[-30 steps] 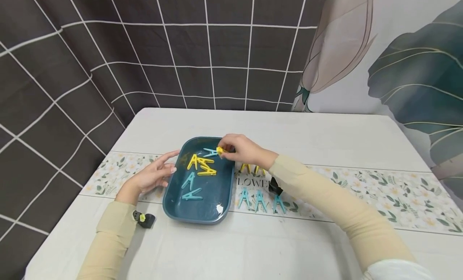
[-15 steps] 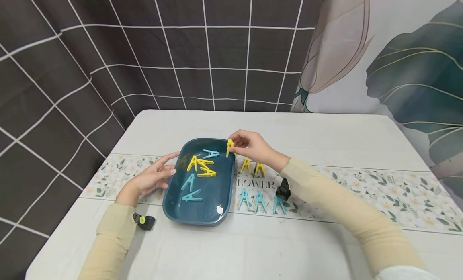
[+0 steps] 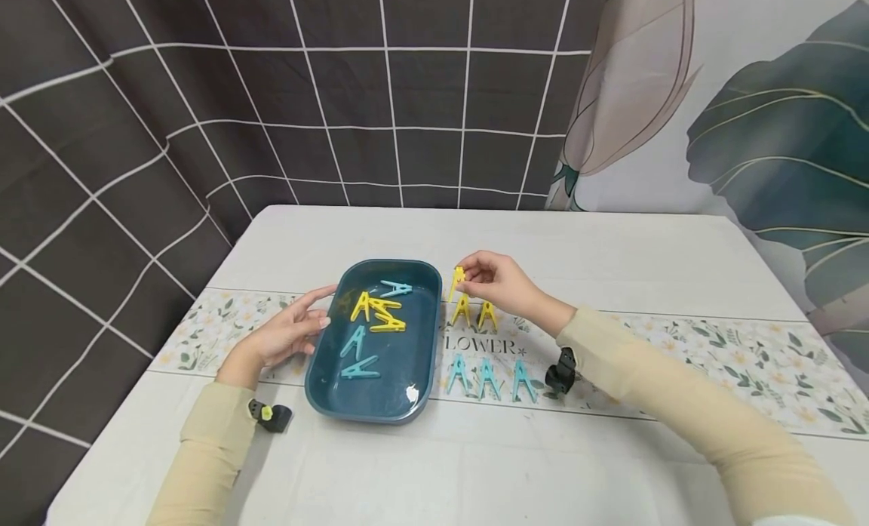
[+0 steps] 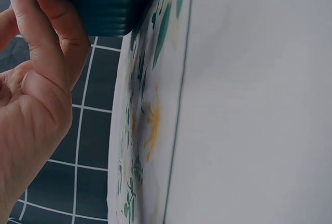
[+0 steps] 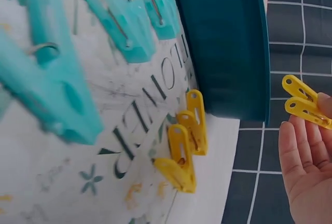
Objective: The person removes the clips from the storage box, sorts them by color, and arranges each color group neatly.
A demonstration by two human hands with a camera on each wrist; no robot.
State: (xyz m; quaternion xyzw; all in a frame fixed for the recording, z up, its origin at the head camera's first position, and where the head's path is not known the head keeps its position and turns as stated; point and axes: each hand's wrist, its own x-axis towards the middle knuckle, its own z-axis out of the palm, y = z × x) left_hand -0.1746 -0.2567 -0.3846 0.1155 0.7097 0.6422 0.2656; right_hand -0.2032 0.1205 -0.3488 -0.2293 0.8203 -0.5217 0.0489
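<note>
Lifted yellow clothespin [image 3: 458, 279] now outside tray [image 3: 326, 390]

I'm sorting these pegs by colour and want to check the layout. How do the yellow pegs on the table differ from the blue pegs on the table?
The yellow pegs on the table number two, the blue pegs on the table three. The yellow row lies farther from the person, just below the right hand, which pinches a third yellow peg; the blue row lies nearer. Both rows stand upright beside the tray.
</note>
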